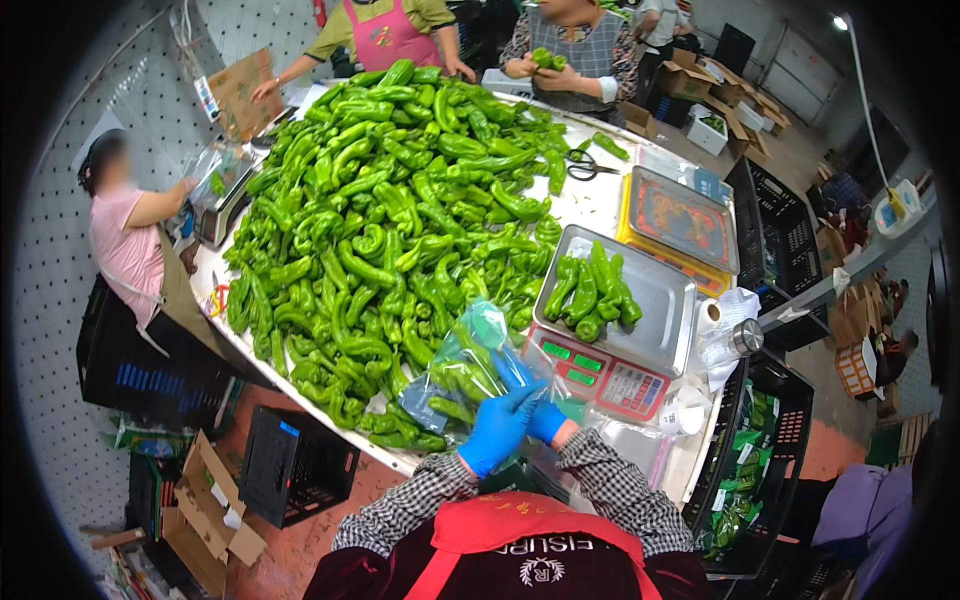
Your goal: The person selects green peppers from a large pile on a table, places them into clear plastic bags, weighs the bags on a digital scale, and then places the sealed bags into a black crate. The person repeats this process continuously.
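Observation:
Both my hands wear blue gloves and are at a clear plastic bag (469, 352) with green peppers inside, over the near edge of the big pepper pile (375, 225). My left hand (499, 427) has its fingers closed on the bag's near end. Close on its right, my right hand (529, 397) is partly hidden behind it and the film; blue fingers show through the plastic, and its grip is unclear. Right of the bag, several green peppers (589, 289) lie on the metal pan (664, 300) of a red digital scale (600, 375) with lit displays.
A second, yellow scale (675, 225) and black-handled scissors (589, 166) are farther back. Paper rolls (682, 412) and a metal-capped bottle (746, 337) stand at the right edge. A black crate (780, 450) holds packed bags. Three people are around the white table (600, 210).

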A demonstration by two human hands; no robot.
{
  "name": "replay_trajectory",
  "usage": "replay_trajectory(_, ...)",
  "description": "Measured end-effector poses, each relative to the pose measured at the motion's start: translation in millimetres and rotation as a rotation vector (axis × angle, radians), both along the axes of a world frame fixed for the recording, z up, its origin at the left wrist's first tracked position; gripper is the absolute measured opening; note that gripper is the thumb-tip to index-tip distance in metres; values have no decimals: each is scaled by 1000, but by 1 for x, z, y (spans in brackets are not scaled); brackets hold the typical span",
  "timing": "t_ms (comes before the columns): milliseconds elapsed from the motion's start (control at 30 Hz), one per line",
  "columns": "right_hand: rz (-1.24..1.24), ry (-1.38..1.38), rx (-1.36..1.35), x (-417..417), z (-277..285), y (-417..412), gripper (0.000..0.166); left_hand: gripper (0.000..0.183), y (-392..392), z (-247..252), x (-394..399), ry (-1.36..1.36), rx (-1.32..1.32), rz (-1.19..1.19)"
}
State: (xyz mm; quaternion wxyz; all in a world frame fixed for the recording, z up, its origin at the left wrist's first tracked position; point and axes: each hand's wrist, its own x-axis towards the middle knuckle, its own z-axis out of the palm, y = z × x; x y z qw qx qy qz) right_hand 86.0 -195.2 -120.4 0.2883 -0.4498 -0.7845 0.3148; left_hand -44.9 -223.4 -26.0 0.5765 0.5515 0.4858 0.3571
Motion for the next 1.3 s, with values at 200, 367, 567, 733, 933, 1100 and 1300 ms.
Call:
replay_trajectory(200, -90, 4, -109, 48, 91, -12, 38, 31, 26, -43, -15, -167, 13, 33)
replay_trajectory(367, -566, -92, 353, 104, 112, 33, 50, 31, 21, -26, -10, -76, -178, -37)
replay_trajectory(567, -821, -417, 110, 141, 75, 111, 97, 33, 22, -11, -6, -98, -167, -42)
replay_trajectory(733, -757, -363, -105, 158, 83, 118, 76, 33, 21, -35, -7, -114, -58, -16)
replay_trajectory(933, -811, 677, -201, 192, 80, 63, 67, 31, 23, -26, -10, -93, -135, -32)
replay_trajectory(1100, -534, 919, -362, 179, 135, -45, 83, 32, 18, -33, 0, -13, -62, 17)
replay_trajectory(1300, -384, 833, -777, 164, 139, -121, 83, 32, 15, -17, 3, -97, -45, 62)
